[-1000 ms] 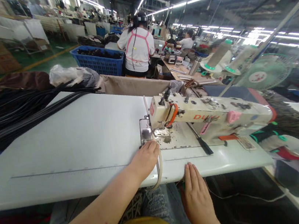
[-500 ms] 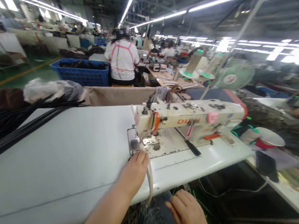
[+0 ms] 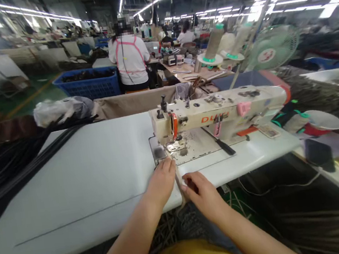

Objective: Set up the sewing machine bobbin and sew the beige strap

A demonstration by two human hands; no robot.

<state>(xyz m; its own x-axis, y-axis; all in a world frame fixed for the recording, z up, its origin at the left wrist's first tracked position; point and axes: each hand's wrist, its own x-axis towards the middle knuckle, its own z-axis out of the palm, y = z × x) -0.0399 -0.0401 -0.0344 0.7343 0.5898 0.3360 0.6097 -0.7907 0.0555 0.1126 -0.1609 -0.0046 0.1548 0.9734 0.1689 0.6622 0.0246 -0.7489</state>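
Observation:
A narrow beige strip runs from near the needle area of the sewing machine down over the table's front edge. Beside the needle plate, my left hand has its fingers pressed together on the strip's upper part. Lower down, at the table edge, my right hand closes thumb and fingertips on the strip's right side. Part of the strip is hidden by my fingers. On the machine bed, right of the needle, lies a black-handled tool.
Bundled dark strips lie across the left of the white table. Behind stand thread cones, a green fan and a blue crate. A person in a white shirt sits ahead, facing away.
My right hand has come up from below the table edge to the strip. My left hand stays by the needle plate on it. The camera view has shifted.

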